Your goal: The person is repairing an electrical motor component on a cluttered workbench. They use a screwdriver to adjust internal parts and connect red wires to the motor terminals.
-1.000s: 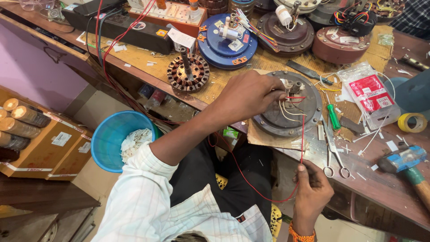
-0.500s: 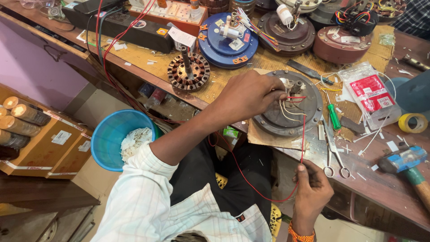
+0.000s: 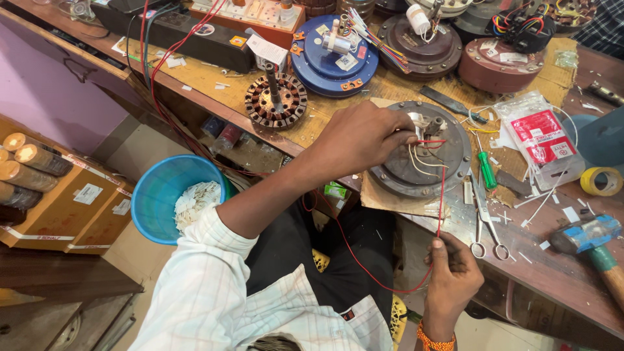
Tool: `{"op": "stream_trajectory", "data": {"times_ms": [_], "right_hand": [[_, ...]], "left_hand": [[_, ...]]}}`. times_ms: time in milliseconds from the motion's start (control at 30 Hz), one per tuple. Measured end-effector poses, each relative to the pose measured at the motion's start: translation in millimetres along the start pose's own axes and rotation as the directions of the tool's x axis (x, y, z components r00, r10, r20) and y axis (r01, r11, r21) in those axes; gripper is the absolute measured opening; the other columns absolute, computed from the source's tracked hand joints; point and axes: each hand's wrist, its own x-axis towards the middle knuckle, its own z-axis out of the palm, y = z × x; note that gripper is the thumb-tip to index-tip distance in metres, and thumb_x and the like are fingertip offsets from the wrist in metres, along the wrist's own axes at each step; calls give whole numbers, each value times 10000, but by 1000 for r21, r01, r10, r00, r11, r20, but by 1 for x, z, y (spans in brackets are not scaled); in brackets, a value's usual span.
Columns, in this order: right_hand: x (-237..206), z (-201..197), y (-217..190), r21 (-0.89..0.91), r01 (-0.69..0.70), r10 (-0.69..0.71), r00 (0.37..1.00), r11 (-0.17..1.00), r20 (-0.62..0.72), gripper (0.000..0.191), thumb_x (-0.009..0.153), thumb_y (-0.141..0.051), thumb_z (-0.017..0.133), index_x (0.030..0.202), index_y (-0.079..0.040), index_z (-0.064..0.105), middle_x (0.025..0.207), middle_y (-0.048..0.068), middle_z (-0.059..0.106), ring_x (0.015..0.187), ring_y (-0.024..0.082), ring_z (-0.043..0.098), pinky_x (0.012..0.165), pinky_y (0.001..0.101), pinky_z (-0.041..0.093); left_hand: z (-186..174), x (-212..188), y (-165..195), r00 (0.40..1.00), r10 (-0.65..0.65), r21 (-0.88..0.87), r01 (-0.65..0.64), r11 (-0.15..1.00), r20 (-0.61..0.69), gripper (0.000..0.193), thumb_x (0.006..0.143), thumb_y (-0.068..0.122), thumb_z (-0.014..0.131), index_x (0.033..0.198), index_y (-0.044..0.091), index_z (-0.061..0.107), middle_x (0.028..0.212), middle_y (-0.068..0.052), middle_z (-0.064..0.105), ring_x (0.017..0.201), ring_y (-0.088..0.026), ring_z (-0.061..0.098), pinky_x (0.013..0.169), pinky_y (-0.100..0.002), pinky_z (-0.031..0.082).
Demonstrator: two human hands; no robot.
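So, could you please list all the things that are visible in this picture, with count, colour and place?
grey motor housing: one, grey, bench centre, on cardboard
red wire: one, red, from housing down to right hand
blue motor housing: one, blue, behind
brown motor housings: two, brown, far bench
copper stator: one, copper and black, left of the grey housing
screwdriver: one, green handle, right of housing
scissors: one, steel, bench edge
hammer: one, blue head, right edge
tape roll: one, yellow, right
bucket: one, blue, floor
left hand: on housing terminals
right hand: pinching wire
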Motion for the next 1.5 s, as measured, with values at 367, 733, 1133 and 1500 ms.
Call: {"op": "stream_trajectory", "data": {"times_ms": [367,733,1133,1500], "right_hand": [[1,-2,1,-6,17,-17,1000,1000,18,179,995,-15,692,1158,57,695,846,56,660,707,93,594,653,228,481],[3,-21,-4,21,2,0,995,1000,-100,161,993,-24,683,1140,39,697,840,33,663,698,84,592,643,229,486],[0,-14,-18,13,36,-36,999,999,-26,174,981,-38,689,1135,42,698,856,40,688,709,80,614,652,228,512],[1,-9,-5,-6,-7,7,1000,1000,2,180,977,-61,699,1123,43,710,834,42,688,696,80,609,638,229,506]], "left_hand": [[3,-2,1,1000,-10,20,11,1000,-20,231,912,340,705,1036,162,780,795,-121,739,735,-367,698,634,-488,525],[-3,-11,3,999,31,-35,-31,999,-13,200,960,281,721,1036,107,782,813,-144,730,723,-358,700,625,-462,529],[-8,-14,11,1000,12,-21,-12,1000,5,207,959,277,712,1051,106,783,842,-136,744,750,-360,705,635,-459,537],[-13,-16,11,1000,-25,-33,25,999,14,204,955,284,705,1036,114,783,774,-136,729,692,-356,698,609,-462,523]]}}
